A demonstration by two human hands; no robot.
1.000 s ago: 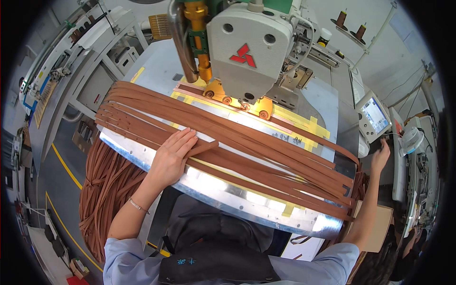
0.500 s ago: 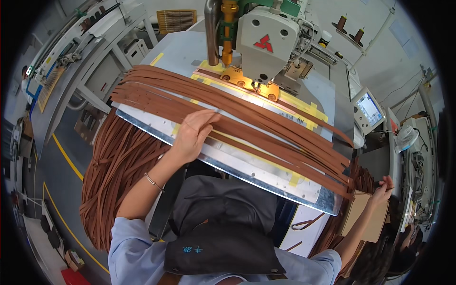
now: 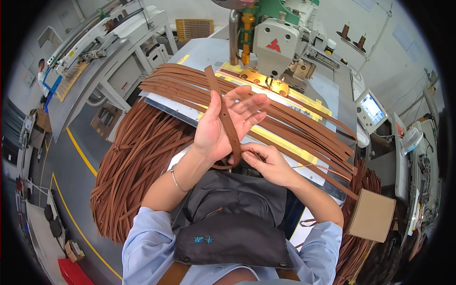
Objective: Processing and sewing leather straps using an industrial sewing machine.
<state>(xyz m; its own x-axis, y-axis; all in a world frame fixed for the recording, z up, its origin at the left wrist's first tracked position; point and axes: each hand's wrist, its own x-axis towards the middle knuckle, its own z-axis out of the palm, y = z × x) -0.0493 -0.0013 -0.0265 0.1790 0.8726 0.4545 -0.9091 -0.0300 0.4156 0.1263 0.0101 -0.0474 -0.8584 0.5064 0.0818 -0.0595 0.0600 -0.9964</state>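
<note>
My left hand (image 3: 209, 137) is turned palm up, its fingers spread apart. Across that palm lies a brown leather strap (image 3: 228, 124) with small holes, its free end pointing up past the thumb. My right hand (image 3: 270, 166) pinches the strap lower down, where it bends into a loop beside the left wrist. Behind both hands, a row of similar brown straps (image 3: 304, 129) stretches over the worktable (image 3: 183, 116). Beyond the row stands an industrial sewing machine (image 3: 276, 45) with a lit yellow template (image 3: 264, 81) under its head.
A thick bundle of brown straps (image 3: 137, 166) hangs off the table's left side. At the right are more hanging straps (image 3: 368, 183), a cardboard box (image 3: 373, 214) and a control screen (image 3: 371, 109). Thread spools (image 3: 361, 42) stand at the back right.
My right hand has come from the far right to the middle, now gripping a strap. My left hand has left the strap row and turned palm up under that strap. The view has shifted somewhat.
</note>
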